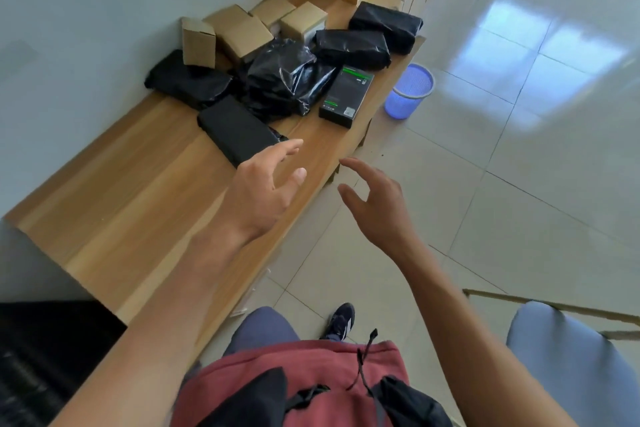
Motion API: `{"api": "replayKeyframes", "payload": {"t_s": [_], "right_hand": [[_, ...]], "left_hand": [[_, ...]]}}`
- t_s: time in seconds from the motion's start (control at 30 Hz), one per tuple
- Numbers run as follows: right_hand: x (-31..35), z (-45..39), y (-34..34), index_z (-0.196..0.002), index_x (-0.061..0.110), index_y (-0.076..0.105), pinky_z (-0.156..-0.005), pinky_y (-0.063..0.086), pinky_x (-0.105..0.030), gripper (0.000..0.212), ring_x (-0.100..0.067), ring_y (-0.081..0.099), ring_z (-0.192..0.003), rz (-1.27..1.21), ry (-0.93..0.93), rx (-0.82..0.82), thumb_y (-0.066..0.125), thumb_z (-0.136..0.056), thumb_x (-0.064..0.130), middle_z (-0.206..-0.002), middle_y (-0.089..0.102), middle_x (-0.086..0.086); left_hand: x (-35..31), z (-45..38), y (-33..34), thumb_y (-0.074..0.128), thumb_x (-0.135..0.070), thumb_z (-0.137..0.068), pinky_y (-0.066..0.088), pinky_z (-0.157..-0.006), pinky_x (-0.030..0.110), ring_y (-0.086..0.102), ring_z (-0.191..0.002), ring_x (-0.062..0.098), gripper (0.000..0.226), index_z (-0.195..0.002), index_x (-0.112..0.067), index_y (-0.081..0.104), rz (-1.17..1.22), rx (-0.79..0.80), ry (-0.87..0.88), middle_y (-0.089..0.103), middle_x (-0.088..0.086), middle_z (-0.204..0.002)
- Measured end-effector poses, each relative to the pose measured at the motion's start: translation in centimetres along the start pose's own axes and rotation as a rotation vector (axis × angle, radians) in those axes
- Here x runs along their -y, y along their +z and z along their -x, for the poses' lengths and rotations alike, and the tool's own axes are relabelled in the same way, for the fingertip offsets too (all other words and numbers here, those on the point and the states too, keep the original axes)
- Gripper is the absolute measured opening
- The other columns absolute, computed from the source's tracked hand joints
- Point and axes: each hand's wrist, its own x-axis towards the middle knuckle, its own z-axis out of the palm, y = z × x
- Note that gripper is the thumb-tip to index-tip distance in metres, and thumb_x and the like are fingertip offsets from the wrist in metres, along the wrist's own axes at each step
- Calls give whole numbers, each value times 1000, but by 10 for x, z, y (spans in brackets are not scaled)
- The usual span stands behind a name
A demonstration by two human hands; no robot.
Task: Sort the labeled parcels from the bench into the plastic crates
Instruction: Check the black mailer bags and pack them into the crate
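Wooden bench [145, 204] runs to upper centre, parcels piled there. Left hand [263, 191] and right hand [377, 208] reach spread, empty. Nearest flat black parcel [235, 130] looks light, slick-wrapped; clasp its long edges.

The bench [145, 204] is smooth wood with visible grain. The boxes [239, 31] are matt brown cardboard. The crumpled bag [284, 76] is glossy black plastic. The floor [519, 149] has shiny tiles.
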Motion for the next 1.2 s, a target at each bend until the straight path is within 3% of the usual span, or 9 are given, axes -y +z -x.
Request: {"api": "replayKeyframes", "payload": {"t_s": [0.13, 0.33, 0.43, 0.57, 0.7, 0.83, 0.97, 1.13, 1.2], "right_hand": [[-2, -41, 7, -145, 25, 58, -119, 37, -39, 45, -17, 49, -141, 31, -50, 110, 66, -101, 19, -148, 59, 3], [1, -113, 39, -145, 24, 58, -113, 35, -27, 46, -19, 51, -139, 102, -94, 251, 66, -100, 16, -148, 59, 3], [7, -149, 58, -144, 23, 59, -107, 33, -22, 47, -18, 51, -137, 138, -110, 314, 64, -99, 12, -145, 61, 4], [15, -197, 85, -141, 22, 62, -104, 46, -35, 44, -20, 63, -110, 137, -152, 341, 63, -98, 12, -134, 67, 1], [13, -236, 106, -142, 21, 61, -88, 46, -30, 43, 5, 41, -73, 134, -156, 377, 62, -100, 15, -106, 63, 6], [6, -266, 127, -145, 22, 58, -86, 43, -27, 45, -13, 55, -83, 154, -122, 480, 61, -100, 17, -123, 69, 0], [-3, -290, 146, -151, 19, 52, -92, 32, -11, 49, -15, 55, -129, 184, -68, 591, 60, -102, 16, -146, 60, 2], [-19, -319, 170, -160, 22, 37, -97, 41, -25, 60, -16, 51, -134, 214, 40, 697, 59, -104, 19, -150, 54, -6], [-23, -329, 177, -162, 22, 32, -89, 38, -18, 63, -13, 52, -122, 236, 96, 727, 58, -105, 21, -152, 52, -6]], "left_hand": [[17, -17, -1, 62, -27, -103, 43, -104, 22, 54, -127, 3, 45, -147, -23, 56, -3, -55, -91, 62, -10, -141], [65, -52, -11, 61, -27, -103, 36, -89, 1, 54, -128, 2, 46, -148, -25, 55, 34, -114, -271, 61, -11, -141], [92, -74, -20, 60, -26, -103, 36, -89, 4, 53, -130, 5, 46, -149, -25, 54, 65, -157, -343, 60, -11, -142], [119, -106, -34, 56, -27, -105, 42, -101, 25, 51, -131, 6, 46, -150, -27, 51, 87, -211, -430, 58, -13, -143], [134, -131, -35, 55, -29, -105, 44, -105, 30, 52, -134, 9, 46, -151, -28, 50, 80, -202, -485, 57, -11, -146], [149, -146, -28, 54, -29, -107, 35, -91, 18, 57, -127, 18, 44, -151, -27, 50, 58, -183, -600, 52, -7, -152], [178, -158, -4, 57, -26, -104, 32, -114, 27, 42, -146, 16, 44, -148, -22, 53, 98, -192, -662, 42, -4, -160], [200, -176, 19, 59, -23, -104, 20, -118, 27, 23, -156, 18, 48, -152, -20, 50, 141, -190, -809, 22, 3, -171], [205, -181, 27, 60, -22, -103, 22, -122, 30, 22, -157, 19, 50, -153, -19, 49, 166, -198, -849, 19, 5, -172]]}}
